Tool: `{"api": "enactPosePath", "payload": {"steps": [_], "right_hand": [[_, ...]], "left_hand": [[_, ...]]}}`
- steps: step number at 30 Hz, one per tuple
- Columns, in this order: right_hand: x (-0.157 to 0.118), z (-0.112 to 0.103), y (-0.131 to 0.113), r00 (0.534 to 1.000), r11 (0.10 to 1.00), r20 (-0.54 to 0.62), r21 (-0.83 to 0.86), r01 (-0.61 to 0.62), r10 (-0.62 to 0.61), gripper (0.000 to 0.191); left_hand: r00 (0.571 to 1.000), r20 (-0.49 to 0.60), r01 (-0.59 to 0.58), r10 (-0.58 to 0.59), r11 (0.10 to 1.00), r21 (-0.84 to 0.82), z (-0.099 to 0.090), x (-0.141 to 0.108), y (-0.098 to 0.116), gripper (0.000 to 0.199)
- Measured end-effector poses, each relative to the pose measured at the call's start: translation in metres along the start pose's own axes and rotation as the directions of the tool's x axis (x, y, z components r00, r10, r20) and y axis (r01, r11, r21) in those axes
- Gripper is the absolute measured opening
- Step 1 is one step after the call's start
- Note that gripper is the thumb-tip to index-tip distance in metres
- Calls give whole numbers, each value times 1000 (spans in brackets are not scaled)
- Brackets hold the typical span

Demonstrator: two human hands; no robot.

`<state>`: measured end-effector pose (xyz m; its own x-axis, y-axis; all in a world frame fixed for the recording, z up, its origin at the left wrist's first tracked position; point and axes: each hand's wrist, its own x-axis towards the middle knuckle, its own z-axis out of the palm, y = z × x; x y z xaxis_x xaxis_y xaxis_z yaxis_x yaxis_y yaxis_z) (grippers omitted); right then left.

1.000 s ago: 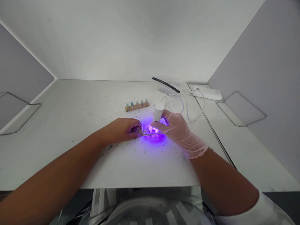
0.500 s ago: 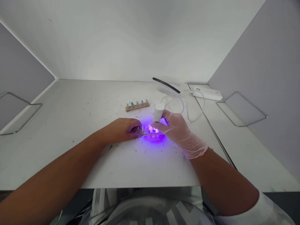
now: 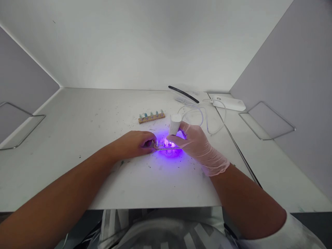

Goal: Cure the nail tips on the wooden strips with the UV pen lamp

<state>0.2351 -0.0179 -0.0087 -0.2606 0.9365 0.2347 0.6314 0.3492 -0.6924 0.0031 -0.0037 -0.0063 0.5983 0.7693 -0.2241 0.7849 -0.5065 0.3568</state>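
My bare left hand (image 3: 137, 143) pinches the left end of a narrow wooden strip (image 3: 158, 148) with small clear pieces standing on it. In a thin pinkish glove, my right hand (image 3: 193, 140) grips a white lamp (image 3: 175, 124) just above the strip. Violet light from the lamp floods the strip's right part and the table around it, and the glare hides detail there. Behind them lies a second wooden strip (image 3: 151, 118), bearing several small upright pieces, clear to bluish; neither hand touches it.
A white cable (image 3: 207, 121) loops to a white box (image 3: 229, 103) at the back right. Left of the box is a black curved bar (image 3: 183, 93) on a clear item. Wire frames (image 3: 275, 138) stand at both sides. Dark specks dot the white table (image 3: 64, 138).
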Motion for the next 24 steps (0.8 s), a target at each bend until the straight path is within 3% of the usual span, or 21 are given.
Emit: {"api": "enactPosePath", "payload": {"steps": [24], "right_hand": [[0,1,1,1000,1000,-5,10,-6,6,27]], "left_hand": [[1000,-7,4,-4,1000,4,1,1,-1,24]]}}
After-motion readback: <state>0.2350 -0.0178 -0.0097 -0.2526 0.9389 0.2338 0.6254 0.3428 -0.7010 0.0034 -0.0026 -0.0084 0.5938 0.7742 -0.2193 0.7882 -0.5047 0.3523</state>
